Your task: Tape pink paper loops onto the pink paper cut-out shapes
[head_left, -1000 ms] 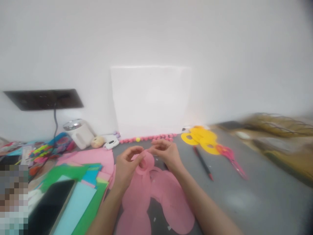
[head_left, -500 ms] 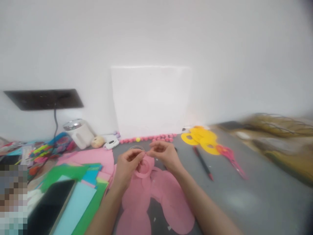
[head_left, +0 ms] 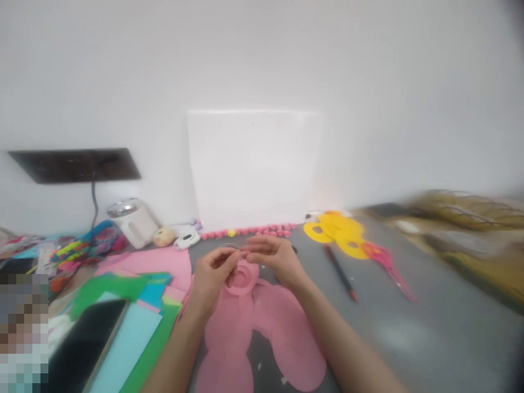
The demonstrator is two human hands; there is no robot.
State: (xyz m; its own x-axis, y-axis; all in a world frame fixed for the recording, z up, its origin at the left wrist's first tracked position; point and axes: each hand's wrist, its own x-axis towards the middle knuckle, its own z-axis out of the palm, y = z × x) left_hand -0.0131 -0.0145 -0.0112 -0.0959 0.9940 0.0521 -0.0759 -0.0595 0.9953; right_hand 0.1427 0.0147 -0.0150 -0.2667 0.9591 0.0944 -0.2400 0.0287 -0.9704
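Observation:
My left hand [head_left: 215, 273] is closed in a pinch, thumb against fingertips. Whatever it pinches is too small to tell. Its fingertips almost meet those of my right hand [head_left: 274, 259], whose fingers are bent together in a pinch too, with their content hidden. Just below the fingertips lies a pink paper ring [head_left: 241, 278], partly covered by my left hand. Under and in front of it, round pink paper cutouts [head_left: 297, 338] overlap on the grey table. A thin clear ring [head_left: 229, 245], perhaps a tape roll, shows behind my left fingers.
Coloured paper sheets [head_left: 135, 338] and a dark phone [head_left: 88, 344] lie at left. To the right are yellow paper rings [head_left: 338, 229], a black pen [head_left: 339, 273] and pink scissors [head_left: 388, 267]. Pink beads [head_left: 249, 232] line the base of a white board [head_left: 254, 169].
My right fingers have shifted slightly left and straightened a little over the left fingertips. My left hand has barely moved. The things on the table are in the same places.

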